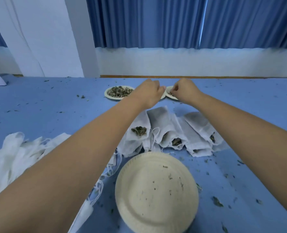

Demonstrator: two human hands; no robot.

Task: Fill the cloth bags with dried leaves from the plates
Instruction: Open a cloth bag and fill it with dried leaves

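- Presently, both arms are stretched to the far side of the blue table [55, 101], where the left hand [149, 93] and the right hand [184, 91] meet over the far right plate [171, 97].
- The fingers of both hands are curled inward. Whether the plate's rim, a pinch of leaves or nothing at all is grasped cannot be told, since the fingertips are turned away.
- The dried leaves [121, 90] are heaped on the far left plate [108, 96]. A smaller amount can be seen on the far right plate, between the two hands.
- The near plate [156, 199] holds only crumbs, so the step in hand is judged to be fetching a fresh supply from the far plates.
- The filled bags [163, 125] lie in a row in the middle, mouths open toward the near side. The empty bags [9, 153] are piled at the near left.
- If the plate is to be brought nearer, it should be gripped at opposite rims and kept level. It is best carried over the filled bags, not dragged through them.
- If leaves are to be pinched instead, small bunches are advised. Much has already been scattered over the table.
- An empty bag should be laid ready with its mouth spread before any leaves are moved.
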